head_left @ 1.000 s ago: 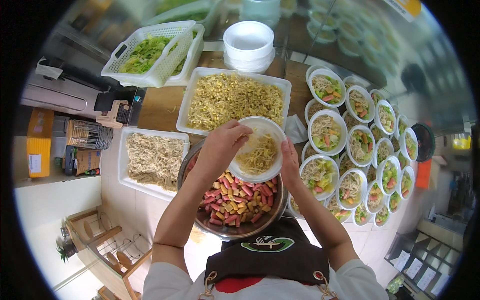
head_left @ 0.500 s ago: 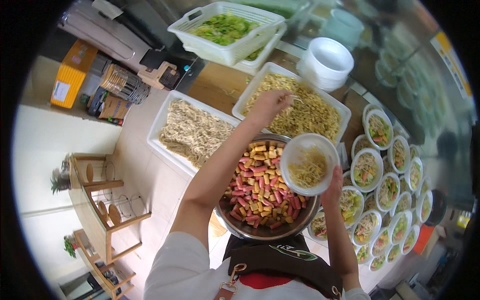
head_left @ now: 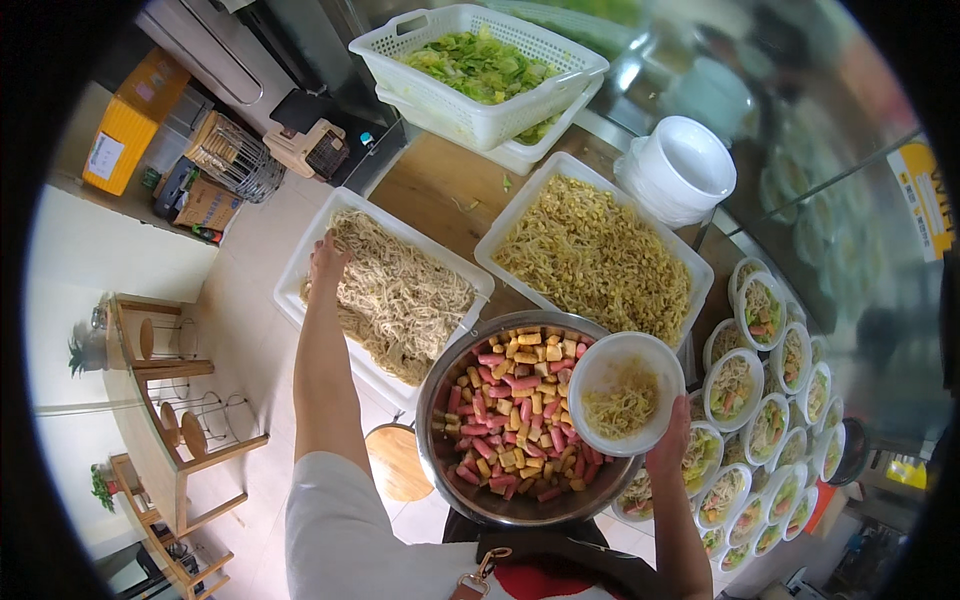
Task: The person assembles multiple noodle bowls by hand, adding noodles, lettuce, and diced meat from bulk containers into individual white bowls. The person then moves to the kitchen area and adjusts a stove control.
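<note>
My left hand (head_left: 327,262) reaches into the left end of a white tray (head_left: 287,300), its bent fingers closed on pale noodle-like strands (head_left: 400,290). The fingertips are partly sunk among the strands. With my right hand (head_left: 672,440) I grip the right rim of a white plastic bowl (head_left: 627,343), tilted so its inside shows. Yellowish bean sprouts (head_left: 622,405) lie in that bowl. It is held over the right edge of a large steel basin (head_left: 432,455) filled with pink sausage pieces and golden-brown chunks (head_left: 520,410).
Another white tray (head_left: 700,275) holds bean sprouts beyond the basin. A white basket (head_left: 500,125) of chopped lettuce stands at the back, beside a stack of white bowls (head_left: 690,160). Several filled bowls (head_left: 735,388) crowd the right side. A round wooden stool (head_left: 400,462) stands below the left tray.
My left hand has moved from the bean sprout tray leftward to the tray of pale strands. My right hand still holds the bowl by the basin. The whole view has shifted slightly.
</note>
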Demonstrator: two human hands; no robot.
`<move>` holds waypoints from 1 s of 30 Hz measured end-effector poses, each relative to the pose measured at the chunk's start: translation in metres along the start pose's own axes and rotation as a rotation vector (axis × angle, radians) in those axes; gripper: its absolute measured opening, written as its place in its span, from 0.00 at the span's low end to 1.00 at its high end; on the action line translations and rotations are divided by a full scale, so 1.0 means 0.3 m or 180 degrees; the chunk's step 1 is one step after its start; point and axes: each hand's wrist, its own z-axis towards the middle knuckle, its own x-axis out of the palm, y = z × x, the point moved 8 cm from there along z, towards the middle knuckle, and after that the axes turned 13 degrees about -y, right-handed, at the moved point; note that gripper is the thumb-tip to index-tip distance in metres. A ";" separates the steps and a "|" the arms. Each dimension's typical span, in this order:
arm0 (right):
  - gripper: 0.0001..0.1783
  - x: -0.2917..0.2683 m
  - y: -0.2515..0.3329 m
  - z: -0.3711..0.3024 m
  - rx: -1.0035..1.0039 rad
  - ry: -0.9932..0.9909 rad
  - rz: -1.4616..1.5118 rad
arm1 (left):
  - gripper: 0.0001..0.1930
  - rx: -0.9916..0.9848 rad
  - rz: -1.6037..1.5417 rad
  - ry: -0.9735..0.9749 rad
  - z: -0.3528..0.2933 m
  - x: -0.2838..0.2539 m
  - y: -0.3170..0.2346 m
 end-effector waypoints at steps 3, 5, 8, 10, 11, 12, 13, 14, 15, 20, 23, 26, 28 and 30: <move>0.26 0.071 -0.014 -0.013 0.0005 0.0504 0.0205 | 0.23 0.0068 0.0115 -0.0037 0.016 0.031 0.007; 0.25 0.097 -0.024 -0.011 -0.0083 0.0470 0.0162 | 0.21 0.0462 -0.0089 -0.0193 -0.005 0.004 -0.016; 0.26 0.153 -0.044 -0.009 -0.0025 0.0589 0.0098 | 0.19 0.0327 -0.0822 -0.0267 -0.028 -0.116 0.034; 0.26 0.181 -0.056 -0.009 0.0023 0.0679 0.0110 | 0.16 0.0295 -0.1420 -0.0425 -0.032 -0.244 0.017; 0.26 0.201 -0.061 -0.012 0.0049 0.0755 0.0148 | 0.15 0.0134 -0.1920 -0.0236 -0.034 -0.313 -0.001; 0.25 0.229 -0.067 -0.015 0.0081 0.0849 0.0190 | 0.14 -0.0041 -0.2406 -0.0057 -0.037 -0.387 -0.021; 0.25 0.254 -0.065 -0.024 0.0066 0.0930 0.0224 | 0.14 -0.0221 -0.2892 0.0129 -0.048 -0.459 -0.048; 0.25 0.281 -0.058 -0.038 0.0046 0.1007 0.0257 | 0.13 -0.0250 -0.3111 0.0300 -0.065 -0.532 -0.093; 0.26 0.302 -0.052 -0.050 0.0022 0.1068 0.0281 | 0.13 -0.0284 -0.3339 0.0489 -0.091 -0.598 -0.147; 0.26 0.350 -0.154 -0.032 0.0278 0.0912 0.0131 | 0.14 -0.0528 -0.4069 0.1589 -0.305 -0.836 -0.416; 0.26 0.431 -0.086 -0.097 0.0284 0.1217 0.0361 | 0.15 -0.0212 -0.4094 0.2267 -0.490 -0.852 -0.621; 0.22 0.486 -0.060 -0.139 0.0142 0.1633 0.0486 | 0.19 0.0333 -0.3426 0.2857 -0.678 -0.737 -0.778; 0.22 0.478 -0.056 -0.143 0.0130 0.1653 0.0558 | 0.25 0.1235 -0.2492 0.2837 -0.798 -0.706 -0.894; 0.22 0.453 -0.060 -0.135 0.0064 0.1605 0.0529 | 0.21 0.1454 -0.2326 0.2257 -0.824 -0.717 -0.910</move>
